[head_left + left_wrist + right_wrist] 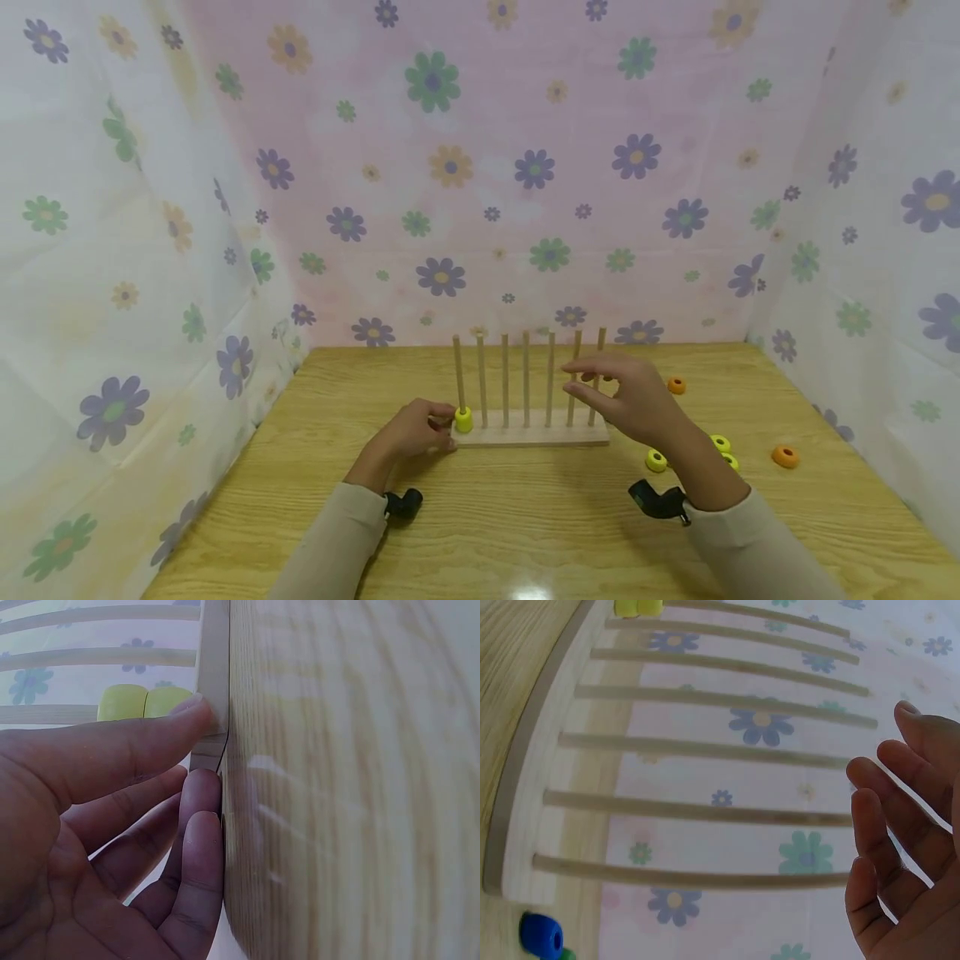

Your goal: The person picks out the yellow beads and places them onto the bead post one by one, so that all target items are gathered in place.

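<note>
A wooden peg stand [532, 433] with a row of several upright pegs stands on the table. Two yellow rings [124, 703] are stacked at the foot of its leftmost peg. My left hand [408, 429] grips the left end of the base, its thumb [161, 727] on the base edge beside the rings and its fingertips [201, 840] against the end. In front of the rightmost pegs my right hand [633, 396] is raised in the air, thumb and fingers apart, with nothing between them.
Right of the stand lie several loose yellow rings [656, 460], partly hidden by the right forearm, and two orange rings [785, 456]. A blue ring [540, 935] and a green one [568, 954] lie near the stand's right end. Flowered cloth [487, 200] surrounds the table.
</note>
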The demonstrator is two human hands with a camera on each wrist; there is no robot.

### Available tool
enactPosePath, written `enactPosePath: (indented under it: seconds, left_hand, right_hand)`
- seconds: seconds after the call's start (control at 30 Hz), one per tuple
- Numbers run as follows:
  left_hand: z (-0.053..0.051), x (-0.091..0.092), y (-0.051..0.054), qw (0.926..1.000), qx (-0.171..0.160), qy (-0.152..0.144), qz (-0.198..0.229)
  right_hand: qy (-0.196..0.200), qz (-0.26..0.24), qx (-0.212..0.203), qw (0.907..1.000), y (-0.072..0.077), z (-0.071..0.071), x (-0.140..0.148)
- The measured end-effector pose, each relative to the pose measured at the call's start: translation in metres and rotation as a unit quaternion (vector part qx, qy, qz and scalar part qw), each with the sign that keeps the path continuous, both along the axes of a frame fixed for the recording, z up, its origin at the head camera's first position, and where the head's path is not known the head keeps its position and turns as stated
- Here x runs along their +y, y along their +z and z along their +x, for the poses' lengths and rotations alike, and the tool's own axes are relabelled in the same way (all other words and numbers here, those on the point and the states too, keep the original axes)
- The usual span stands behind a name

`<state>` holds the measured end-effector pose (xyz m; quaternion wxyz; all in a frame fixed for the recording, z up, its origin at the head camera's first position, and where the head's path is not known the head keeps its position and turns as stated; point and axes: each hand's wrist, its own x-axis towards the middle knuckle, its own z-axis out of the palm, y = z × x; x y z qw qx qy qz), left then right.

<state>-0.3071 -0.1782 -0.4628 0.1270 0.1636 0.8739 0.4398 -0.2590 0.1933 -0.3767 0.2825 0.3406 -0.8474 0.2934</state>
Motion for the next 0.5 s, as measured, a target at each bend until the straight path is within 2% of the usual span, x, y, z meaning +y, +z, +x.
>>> enactPosePath:
  seconds: [0.13, 0.5]
  left_hand:
    - [0.0, 0.0, 0.001, 1.0, -0.003, 0.001, -0.003]
    - [0.0, 0.0, 0.001, 1.0, 0.0, -0.003, -0.005]
  right_hand:
    - [-0.014, 0.009, -0.002, 0.9999, -0.003, 0.0, 0.009]
    - [-0.017, 0.008, 0.018, 0.9997, -0.008, 0.001, 0.023]
